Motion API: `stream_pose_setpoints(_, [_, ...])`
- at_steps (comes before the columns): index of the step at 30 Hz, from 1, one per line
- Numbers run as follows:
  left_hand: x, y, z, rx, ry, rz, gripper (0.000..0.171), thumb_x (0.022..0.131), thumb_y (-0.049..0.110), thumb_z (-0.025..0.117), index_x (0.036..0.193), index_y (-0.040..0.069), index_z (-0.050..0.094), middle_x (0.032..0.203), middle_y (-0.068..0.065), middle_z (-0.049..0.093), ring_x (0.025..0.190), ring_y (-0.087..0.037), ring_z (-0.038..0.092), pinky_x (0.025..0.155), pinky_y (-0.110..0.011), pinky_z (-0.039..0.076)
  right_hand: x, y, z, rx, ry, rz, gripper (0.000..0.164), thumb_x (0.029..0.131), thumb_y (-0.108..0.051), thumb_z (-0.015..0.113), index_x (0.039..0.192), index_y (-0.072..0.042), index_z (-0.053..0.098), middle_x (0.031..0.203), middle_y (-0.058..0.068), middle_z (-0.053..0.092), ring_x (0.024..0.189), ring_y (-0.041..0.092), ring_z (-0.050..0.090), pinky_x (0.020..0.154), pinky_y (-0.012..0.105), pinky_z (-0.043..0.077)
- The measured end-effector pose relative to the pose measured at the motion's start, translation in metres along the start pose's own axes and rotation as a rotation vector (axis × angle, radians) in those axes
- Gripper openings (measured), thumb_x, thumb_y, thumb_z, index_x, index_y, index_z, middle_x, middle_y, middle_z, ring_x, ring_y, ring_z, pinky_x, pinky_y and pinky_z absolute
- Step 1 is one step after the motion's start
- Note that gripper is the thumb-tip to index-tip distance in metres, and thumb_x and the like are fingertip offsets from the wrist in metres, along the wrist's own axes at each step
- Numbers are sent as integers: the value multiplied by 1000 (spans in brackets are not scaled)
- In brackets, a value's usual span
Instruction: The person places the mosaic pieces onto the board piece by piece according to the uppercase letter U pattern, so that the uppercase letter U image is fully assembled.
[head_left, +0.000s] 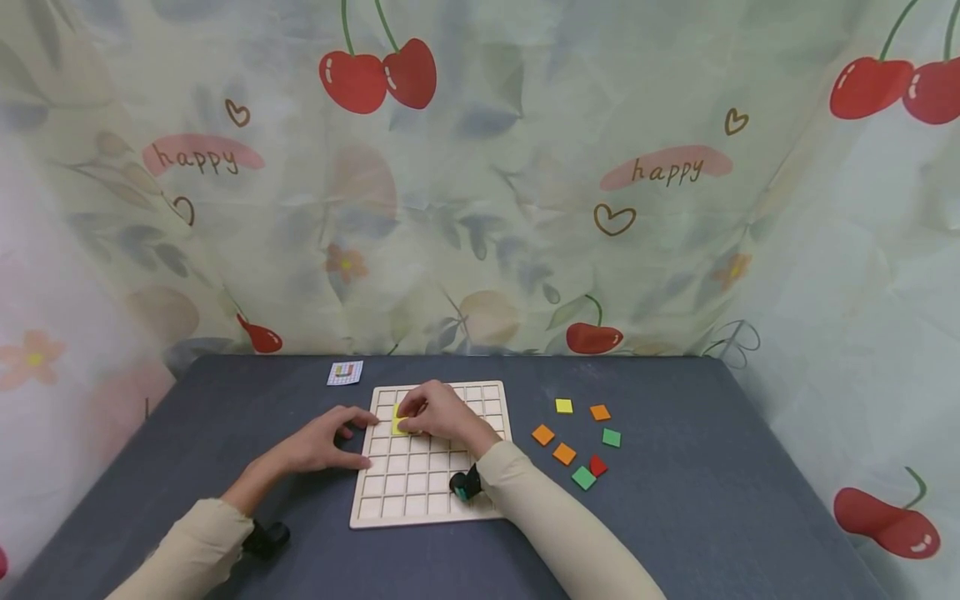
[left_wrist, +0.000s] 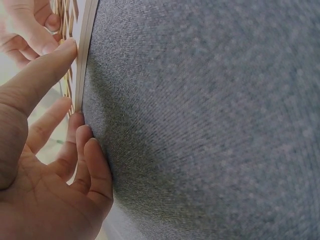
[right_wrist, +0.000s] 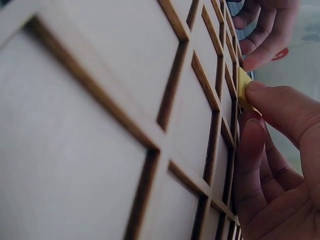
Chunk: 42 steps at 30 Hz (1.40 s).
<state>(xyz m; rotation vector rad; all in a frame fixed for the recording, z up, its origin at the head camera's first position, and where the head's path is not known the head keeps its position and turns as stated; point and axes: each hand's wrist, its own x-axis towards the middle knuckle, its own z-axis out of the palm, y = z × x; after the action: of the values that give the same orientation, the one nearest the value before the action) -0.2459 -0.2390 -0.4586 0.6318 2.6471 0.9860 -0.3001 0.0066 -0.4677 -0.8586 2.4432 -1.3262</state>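
A pale wooden grid board with square cells lies on the dark cloth. My right hand reaches over its upper left part and pinches a yellow square tile between thumb and fingers, low over the cells. In the head view, yellow shows beside and below those fingertips, partly covered by the hand. At the board's left edge, my left hand rests with thumb and fingers spread apart. The left wrist view shows its thumb tip against the board's rim.
Loose square tiles lie right of the board: a yellow one, several orange ones, green ones and a red piece touching a green one. A small printed card lies behind the board's left corner. A patterned curtain hangs behind the table.
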Motion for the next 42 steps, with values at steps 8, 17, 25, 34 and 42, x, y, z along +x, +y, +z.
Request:
stream_pose_setpoints(8, [-1, 2, -1, -8, -5, 0, 62, 84, 27, 86, 135, 4, 59, 128, -15, 54, 110, -35, 55, 94, -55, 45, 0, -1, 1, -3, 6, 13, 8, 88, -7, 81, 96, -6, 78, 76, -4, 68, 59, 14, 62, 56, 25, 50])
stream_pose_setpoints(17, [-1, 1, 0, 8, 0, -11, 62, 84, 28, 87, 135, 6, 59, 125, -13, 55, 109, -34, 56, 94, -55, 45, 0, -1, 0, 2, 9, -2, 7, 88, -7, 81, 95, -6, 78, 76, -5, 68, 59, 11, 61, 56, 25, 50])
stream_pose_setpoints(25, [0, 0, 0, 5, 2, -9, 62, 84, 29, 87, 135, 6, 59, 126, -14, 55, 109, -34, 56, 93, -55, 45, -3, 1, -6, 71, -22, -13, 10, 89, -7, 79, 99, -4, 78, 81, -1, 70, 65, 15, 64, 59, 28, 52])
stream_pose_setpoints(34, [0, 1, -1, 3, 1, -16, 63, 83, 28, 87, 134, 6, 59, 126, -15, 55, 110, -35, 55, 94, -56, 45, -12, -2, -25, 134, -48, -63, 21, 94, -10, 74, 111, 3, 74, 96, 4, 70, 81, 17, 67, 67, 38, 57])
stream_pose_setpoints(42, [0, 1, 1, 8, 5, -34, 63, 82, 30, 88, 134, 7, 60, 126, -15, 55, 110, -35, 54, 94, -55, 44, -25, 9, -47, 194, -85, -73, 23, 95, -10, 72, 114, 5, 72, 102, 8, 72, 87, 35, 70, 71, 46, 57])
